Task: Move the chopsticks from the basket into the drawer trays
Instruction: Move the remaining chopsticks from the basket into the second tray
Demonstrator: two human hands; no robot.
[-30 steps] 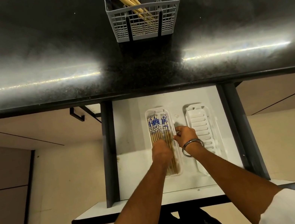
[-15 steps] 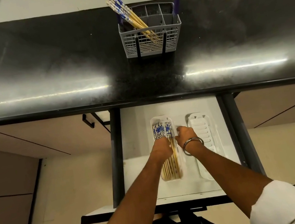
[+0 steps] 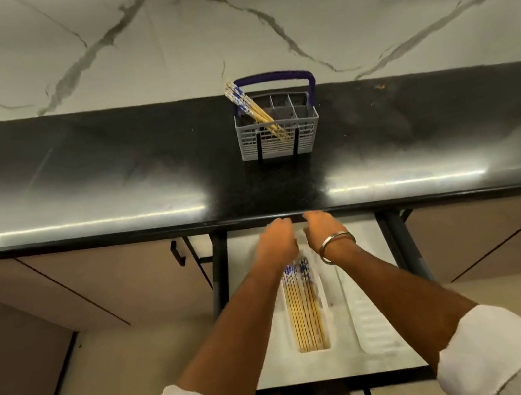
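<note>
Tray chopsticks (image 3: 302, 308) lie lengthwise, patterned ends toward the counter (both hands empty, loosely curled).

Home kitchen: black stone countertop (image 3: 109, 175), marble-look backsplash (image 3: 187, 29), cabinets (image 3: 77, 292), cutlery basket (image 3: 280, 138) w/ chopsticks (image 3: 250, 108).

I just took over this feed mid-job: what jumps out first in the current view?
Two bare forearms reach over the open drawer, the left hand and right hand close together near the counter edge, neither visibly holding anything. Below them, a white tray holds a neat row of chopsticks. On the black countertop, a grey basket contains a few more.
</note>
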